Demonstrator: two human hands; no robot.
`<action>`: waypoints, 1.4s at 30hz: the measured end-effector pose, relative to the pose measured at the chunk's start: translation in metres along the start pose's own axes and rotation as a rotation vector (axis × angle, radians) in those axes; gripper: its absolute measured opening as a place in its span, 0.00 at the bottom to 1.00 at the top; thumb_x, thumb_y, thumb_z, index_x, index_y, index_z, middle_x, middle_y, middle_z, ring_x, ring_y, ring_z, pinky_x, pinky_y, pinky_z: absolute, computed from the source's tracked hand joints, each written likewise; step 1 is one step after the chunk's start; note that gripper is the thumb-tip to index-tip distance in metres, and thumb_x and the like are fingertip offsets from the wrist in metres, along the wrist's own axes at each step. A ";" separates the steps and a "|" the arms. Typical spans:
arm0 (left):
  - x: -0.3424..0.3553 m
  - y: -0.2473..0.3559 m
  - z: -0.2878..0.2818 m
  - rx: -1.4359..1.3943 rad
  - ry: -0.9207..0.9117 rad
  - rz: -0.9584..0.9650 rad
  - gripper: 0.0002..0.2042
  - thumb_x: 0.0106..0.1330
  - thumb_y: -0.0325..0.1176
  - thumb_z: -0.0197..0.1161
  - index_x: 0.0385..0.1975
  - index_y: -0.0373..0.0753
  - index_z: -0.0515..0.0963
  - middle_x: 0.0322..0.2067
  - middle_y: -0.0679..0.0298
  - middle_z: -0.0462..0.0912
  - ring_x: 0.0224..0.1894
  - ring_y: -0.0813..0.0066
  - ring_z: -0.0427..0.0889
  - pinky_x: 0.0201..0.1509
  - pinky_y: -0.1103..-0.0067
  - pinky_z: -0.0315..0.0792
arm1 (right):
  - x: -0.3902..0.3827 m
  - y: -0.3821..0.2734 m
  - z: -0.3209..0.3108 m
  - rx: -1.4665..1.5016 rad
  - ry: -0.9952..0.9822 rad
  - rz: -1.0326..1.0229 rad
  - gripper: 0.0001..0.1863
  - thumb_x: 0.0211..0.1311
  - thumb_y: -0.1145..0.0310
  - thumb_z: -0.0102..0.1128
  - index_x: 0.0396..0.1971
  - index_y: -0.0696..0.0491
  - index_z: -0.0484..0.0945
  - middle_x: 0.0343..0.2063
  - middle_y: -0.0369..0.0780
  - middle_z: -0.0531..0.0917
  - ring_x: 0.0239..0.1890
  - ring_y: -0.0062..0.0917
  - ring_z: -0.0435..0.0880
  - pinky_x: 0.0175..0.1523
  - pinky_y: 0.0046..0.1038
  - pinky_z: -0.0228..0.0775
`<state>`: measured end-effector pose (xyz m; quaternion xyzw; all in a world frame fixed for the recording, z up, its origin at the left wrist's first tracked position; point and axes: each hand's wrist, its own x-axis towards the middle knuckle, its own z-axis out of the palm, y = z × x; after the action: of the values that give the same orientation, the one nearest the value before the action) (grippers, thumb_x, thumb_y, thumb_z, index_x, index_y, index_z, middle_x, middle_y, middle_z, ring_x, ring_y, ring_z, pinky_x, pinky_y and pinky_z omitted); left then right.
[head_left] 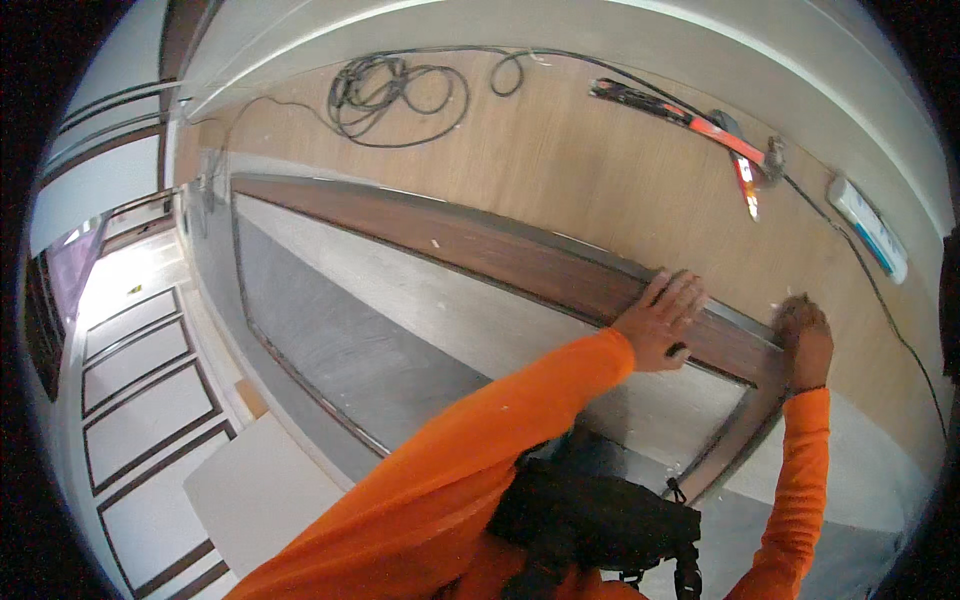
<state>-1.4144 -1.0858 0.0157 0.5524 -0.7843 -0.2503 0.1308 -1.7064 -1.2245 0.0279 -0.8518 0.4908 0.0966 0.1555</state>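
- Coil of black cable (385,105) sat far left on the wood-toned surface (540,150), well apart from both hands; its line ran right along the back edge.
- Brown frame (500,252) lay mostly left of the hands. Its long bar ran from upper left down to lower right, along the near side of that surface; the short end bar (740,435) turned back toward the body at the right corner.
- Left hand (662,325) was palm down across the long bar, just inboard of the corner, fingers over the far edge. Contact yes; couldn't tell if it was clamped or only pressing.
- Hammer-like tool (720,135) with red-and-black handle lay beyond the hands, red-and-white cutter (746,188) just below its right end. Neither was touched.
- Right hand (806,342) was at the outer side of the corner, fingers bent; couldn't tell how tightly it held, since the underside was hidden.
- Key relation, my read: right hand was nearer the corner, left sat up the long axis from it, short run of bar between. Most of the length hung off to the left, unsupported by either hand.
- White-and-blue tube (868,228) lay far right, beside the cable.
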 end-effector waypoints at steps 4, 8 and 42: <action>-0.014 -0.024 0.013 -0.034 -0.082 0.024 0.31 0.56 0.54 0.63 0.60 0.48 0.74 0.70 0.59 0.59 0.69 0.47 0.57 0.74 0.46 0.41 | -0.010 0.096 -0.015 -0.153 0.256 0.329 0.18 0.67 0.61 0.57 0.51 0.55 0.77 0.50 0.50 0.81 0.52 0.47 0.80 0.57 0.42 0.73; 0.001 0.002 -0.002 0.071 0.083 0.002 0.43 0.51 0.51 0.68 0.67 0.36 0.61 0.67 0.50 0.60 0.71 0.49 0.55 0.74 0.48 0.44 | -0.036 0.142 -0.053 0.140 0.510 0.387 0.10 0.64 0.65 0.59 0.37 0.57 0.80 0.38 0.50 0.82 0.41 0.47 0.81 0.46 0.40 0.73; -0.011 -0.009 -0.010 0.042 0.159 0.031 0.36 0.59 0.45 0.63 0.67 0.37 0.62 0.65 0.50 0.63 0.70 0.51 0.58 0.75 0.55 0.44 | -0.044 0.072 -0.051 -0.012 0.257 0.658 0.18 0.62 0.59 0.54 0.32 0.60 0.81 0.35 0.56 0.83 0.40 0.53 0.83 0.47 0.47 0.75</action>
<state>-1.3983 -1.0801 0.0201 0.5608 -0.7851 -0.1868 0.1849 -1.7902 -1.2415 0.0772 -0.6541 0.7540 0.0364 0.0478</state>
